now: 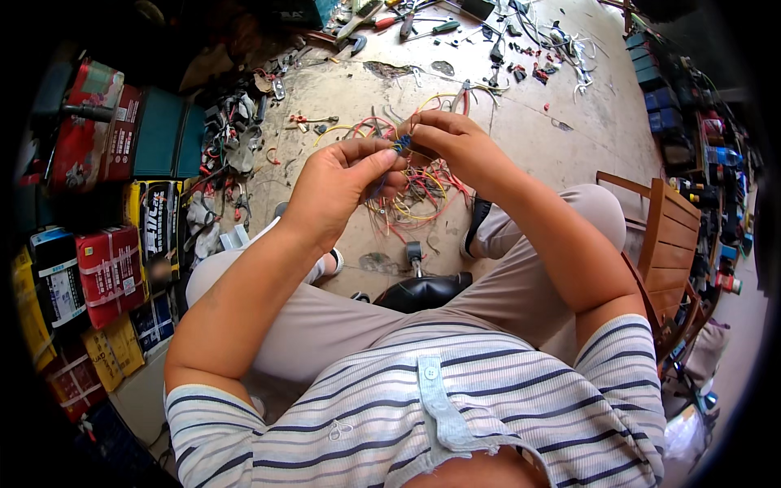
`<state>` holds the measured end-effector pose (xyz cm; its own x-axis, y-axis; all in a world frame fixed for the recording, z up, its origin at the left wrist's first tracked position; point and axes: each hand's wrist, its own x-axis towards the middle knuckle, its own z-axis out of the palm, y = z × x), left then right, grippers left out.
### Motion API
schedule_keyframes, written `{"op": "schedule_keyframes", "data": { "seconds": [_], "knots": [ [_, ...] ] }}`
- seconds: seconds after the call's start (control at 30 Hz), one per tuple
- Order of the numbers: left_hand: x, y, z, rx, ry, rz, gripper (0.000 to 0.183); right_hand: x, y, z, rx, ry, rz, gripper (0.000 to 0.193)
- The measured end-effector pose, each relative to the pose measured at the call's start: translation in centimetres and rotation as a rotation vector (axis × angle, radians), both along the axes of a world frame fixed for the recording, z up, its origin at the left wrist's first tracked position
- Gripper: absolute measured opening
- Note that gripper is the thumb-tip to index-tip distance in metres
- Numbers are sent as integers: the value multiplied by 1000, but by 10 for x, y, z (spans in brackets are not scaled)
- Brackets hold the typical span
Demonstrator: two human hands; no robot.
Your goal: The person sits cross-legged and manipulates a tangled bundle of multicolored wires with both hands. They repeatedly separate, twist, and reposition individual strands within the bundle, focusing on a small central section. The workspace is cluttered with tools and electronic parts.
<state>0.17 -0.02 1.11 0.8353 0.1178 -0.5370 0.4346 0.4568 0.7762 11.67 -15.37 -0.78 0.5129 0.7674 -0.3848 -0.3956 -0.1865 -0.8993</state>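
My left hand (366,171) is closed, with thumb and forefinger pinching a small blue part (402,144) that looks like a wire connector. My right hand (447,142) meets it from the other side, its fingertips pressed together at the part's edge. Exactly what lies between the right fingertips is too small to make out. Below and behind both hands, a tangle of thin wires (419,191) in red, yellow, white and dark colours lies on the floor. Pliers (464,96) with reddish handles lie just beyond my right hand.
Screwdrivers (443,28), a hammer (358,41) and loose black and red scraps (541,73) lie on the worn floor (561,154) ahead. Stacked boxes (110,272) line the left. A wooden chair (671,236) stands right. Between my legs sits a black padded stool (423,293).
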Motion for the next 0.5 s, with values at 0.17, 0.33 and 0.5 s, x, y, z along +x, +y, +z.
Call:
{"op": "schedule_keyframes", "data": {
  "seconds": [0.17, 0.33, 0.5],
  "knots": [
    [1, 2, -1, 33, -35, 27, 21, -2, -7, -4, 11, -195, 39, 21],
    [0, 1, -2, 35, -19, 41, 24, -4, -5, -10, 70, -376, 38, 18],
    [-1, 1, 1, 15, 0, 34, 26, -5, -4, 1, -33, -568, 26, 15]
  ]
}}
